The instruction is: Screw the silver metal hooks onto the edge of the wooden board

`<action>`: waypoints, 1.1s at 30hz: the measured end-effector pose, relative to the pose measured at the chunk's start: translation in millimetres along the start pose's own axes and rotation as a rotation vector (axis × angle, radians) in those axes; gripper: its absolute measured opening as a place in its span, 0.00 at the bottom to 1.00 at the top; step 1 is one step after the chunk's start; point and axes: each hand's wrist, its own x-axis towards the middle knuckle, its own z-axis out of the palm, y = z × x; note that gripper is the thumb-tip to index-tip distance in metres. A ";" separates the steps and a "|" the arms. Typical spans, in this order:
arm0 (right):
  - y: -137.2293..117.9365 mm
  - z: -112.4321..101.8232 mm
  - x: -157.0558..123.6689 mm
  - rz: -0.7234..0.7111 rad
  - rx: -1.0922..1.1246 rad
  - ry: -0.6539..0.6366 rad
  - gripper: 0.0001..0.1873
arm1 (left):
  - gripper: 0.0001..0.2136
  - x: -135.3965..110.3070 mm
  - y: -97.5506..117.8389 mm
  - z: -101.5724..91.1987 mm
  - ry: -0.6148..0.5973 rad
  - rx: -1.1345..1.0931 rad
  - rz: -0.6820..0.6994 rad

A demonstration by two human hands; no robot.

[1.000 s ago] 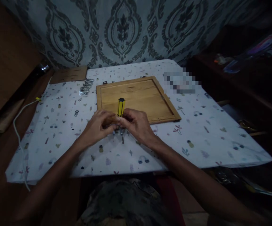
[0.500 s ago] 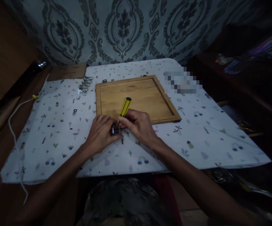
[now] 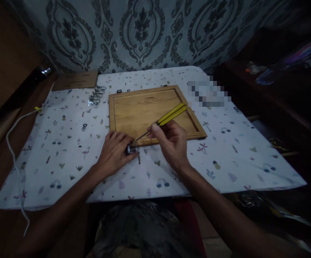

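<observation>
In the head view, my right hand (image 3: 173, 141) is closed around a screwdriver (image 3: 172, 114) with a yellow and black handle. Its thin shaft slants down to the left, the tip near the front left corner of a framed wooden panel (image 3: 147, 107). At that corner my left hand (image 3: 114, 148) presses a small shiny metal fitting (image 3: 129, 149) to the front edge, fingers on top and thumb below. Its exact kind is partly hidden by the fingers. Small holes show along the panel's front edge.
Several metal clasps (image 3: 97, 94) lie behind the left hand, with a small dark metal piece (image 3: 84, 127) nearer. A cardboard piece (image 3: 76, 79) rests at the back left. A white cable (image 3: 12, 150) hangs over the left side of the patterned tablecloth (image 3: 71, 193).
The screwdriver has tipped from nearly upright to a low slant, its handle swinging right. My right hand has moved right with it, while my left hand stays at the panel's corner.
</observation>
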 end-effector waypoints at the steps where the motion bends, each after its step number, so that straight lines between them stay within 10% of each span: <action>1: -1.8 -2.3 -0.1 -0.005 0.022 0.034 0.14 | 0.16 0.0 -0.1 0.1 -0.003 0.000 0.001; 8: 5.5 -6.2 -16.3 0.327 0.128 -0.146 0.07 | 0.14 -1.9 0.1 1.1 0.018 0.005 0.021; 19: 20.0 12.9 -18.4 0.162 -0.452 -0.303 0.06 | 0.10 -0.6 1.6 2.7 0.007 0.016 0.008; 33: 35.6 3.0 -5.8 0.344 -0.017 -0.352 0.23 | 0.23 -3.0 -5.2 -2.4 0.030 -0.135 0.107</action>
